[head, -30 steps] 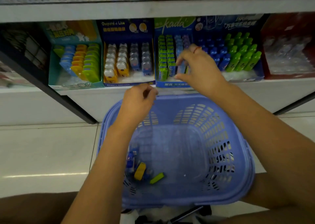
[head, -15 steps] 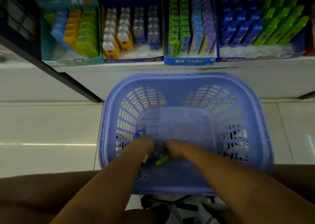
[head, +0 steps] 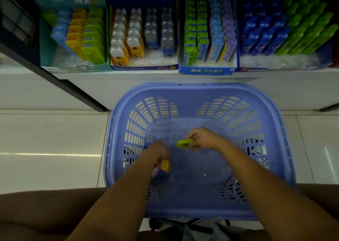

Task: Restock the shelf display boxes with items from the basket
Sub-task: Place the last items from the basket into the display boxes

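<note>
A lilac slatted plastic basket (head: 200,101) is seen at lower centre of the frame. A lime-green item (head: 184,143) is held raised inside it; a yellow item (head: 164,164) is gripped at its lower left. Four filled display boxes (head: 207,70) are ranged along the top.

both my forearms reach forward and down from the bottom of the view, bare to the elbow and angled in toward each other. my left hand (head: 158,153) sits lower and nearer to me, knuckles up, fingers curled under and closed on a small yellow item (head: 164,164) that pokes out beneath the palm. my right hand (head: 205,138) is farther forward and a bit higher, wrist bent left, thumb and fingers pinched on the end of a green item (head: 184,143) that sticks out sideways toward my left hand. the two hands are apart, not touching.
</note>
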{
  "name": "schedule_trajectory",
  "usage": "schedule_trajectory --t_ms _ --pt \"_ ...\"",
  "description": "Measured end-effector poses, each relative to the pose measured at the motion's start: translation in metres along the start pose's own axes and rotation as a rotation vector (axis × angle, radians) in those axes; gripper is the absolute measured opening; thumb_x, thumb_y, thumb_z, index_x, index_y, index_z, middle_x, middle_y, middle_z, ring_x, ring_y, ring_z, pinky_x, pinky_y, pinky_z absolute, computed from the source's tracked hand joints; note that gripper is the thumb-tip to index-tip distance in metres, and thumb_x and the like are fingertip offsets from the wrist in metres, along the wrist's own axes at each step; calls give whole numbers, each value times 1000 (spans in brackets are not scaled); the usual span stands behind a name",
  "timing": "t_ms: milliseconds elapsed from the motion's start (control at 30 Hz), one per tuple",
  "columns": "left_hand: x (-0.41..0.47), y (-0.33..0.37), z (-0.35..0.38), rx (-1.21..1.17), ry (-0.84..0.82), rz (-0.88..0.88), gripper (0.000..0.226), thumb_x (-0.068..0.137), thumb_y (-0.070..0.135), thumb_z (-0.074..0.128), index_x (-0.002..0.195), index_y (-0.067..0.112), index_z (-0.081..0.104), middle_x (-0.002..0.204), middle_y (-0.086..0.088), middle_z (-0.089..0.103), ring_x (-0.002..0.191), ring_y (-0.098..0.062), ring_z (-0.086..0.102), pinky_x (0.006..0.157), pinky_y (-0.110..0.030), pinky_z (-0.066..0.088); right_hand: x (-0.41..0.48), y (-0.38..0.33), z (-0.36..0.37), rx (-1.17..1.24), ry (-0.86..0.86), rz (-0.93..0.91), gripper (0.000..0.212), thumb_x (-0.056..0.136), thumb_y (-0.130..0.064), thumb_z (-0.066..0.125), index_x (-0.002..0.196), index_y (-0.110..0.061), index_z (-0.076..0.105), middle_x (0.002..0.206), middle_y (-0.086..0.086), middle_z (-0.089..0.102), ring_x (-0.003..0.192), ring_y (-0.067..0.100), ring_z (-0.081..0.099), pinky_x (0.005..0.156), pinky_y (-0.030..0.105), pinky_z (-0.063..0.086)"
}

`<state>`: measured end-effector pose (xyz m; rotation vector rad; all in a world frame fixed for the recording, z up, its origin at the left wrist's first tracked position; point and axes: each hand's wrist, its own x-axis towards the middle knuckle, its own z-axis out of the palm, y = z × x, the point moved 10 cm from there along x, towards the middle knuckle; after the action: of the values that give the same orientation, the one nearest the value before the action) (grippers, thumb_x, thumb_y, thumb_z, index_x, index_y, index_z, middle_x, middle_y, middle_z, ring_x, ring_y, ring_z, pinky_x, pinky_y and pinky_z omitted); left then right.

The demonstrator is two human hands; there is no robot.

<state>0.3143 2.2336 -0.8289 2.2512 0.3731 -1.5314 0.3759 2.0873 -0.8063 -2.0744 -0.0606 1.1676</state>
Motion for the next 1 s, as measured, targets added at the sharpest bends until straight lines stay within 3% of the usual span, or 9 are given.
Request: schedule_trajectory --t_ms 67,100,233,333,433,533,833,933,1000 --pt "-6 11 -13 -305 -8 45 25 92 12 59 70 1 58 57 -14 63 53 -19 63 70 -36 57 -11 -10 -26 381 68 -2 31 80 17 61 110 11 56 71 7 67 59 11 66 62 23 57" --pt "-10 19 -20 -414 -26 81 27 93 13 59 68 3 57 56 -9 62 52 -15 61 68 -33 56 -17 -16 -35 553 87 -12 29 81 15 60 109 8 56 73 6 67 55 8 66 59 19 57" --pt "-54 46 -60 -570 -94 255 17 92 19 60 97 3 59 87 -12 66 72 -16 64 74 -26 56 -45 -37 -65 875 218 -77 18 92 -18 57 92 -1 65 73 4 73 62 13 70 58 18 56" --pt "-97 49 -96 -534 -74 384 14 92 17 59 93 4 64 87 -13 68 77 -18 66 76 -26 57 -63 -63 -69 910 253 -172 10 91 -11 57 86 -7 64 82 6 74 72 17 68 60 18 55" --pt "-143 39 -134 -612 -16 503 15 93 15 57 90 3 65 86 -14 70 80 -21 68 81 -29 57 -78 -108 -61 897 201 -296 16 87 1 57 98 -9 62 98 12 69 79 16 69 67 21 57" --pt "-179 13 -177 -814 129 602 17 92 18 59 88 3 66 81 -14 70 75 -21 69 77 -30 60 -94 -163 -56 842 203 -410 25 85 5 58 107 -7 58 93 12 68 74 13 69 69 22 57" --pt "-224 -100 -248 -1331 775 638 29 86 44 63 87 16 67 70 1 57 51 -5 53 44 -16 43 -132 -369 -85 331 573 -822 32 71 -6 79 93 -21 61 87 6 67 75 10 65 67 18 54" --pt "-228 -115 -249 -1506 861 650 32 88 43 62 86 11 62 66 1 58 43 -3 49 41 -15 40 -105 -427 -77 168 663 -894 32 68 -6 80 93 -16 63 81 -2 65 71 6 59 65 12 48" --pt "-228 -123 -249 -1551 911 626 34 90 45 58 87 11 61 67 2 58 43 -2 49 41 -15 41 -76 -458 -70 13 693 -874 35 71 -7 79 103 -9 65 93 4 68 79 12 60 71 14 48"
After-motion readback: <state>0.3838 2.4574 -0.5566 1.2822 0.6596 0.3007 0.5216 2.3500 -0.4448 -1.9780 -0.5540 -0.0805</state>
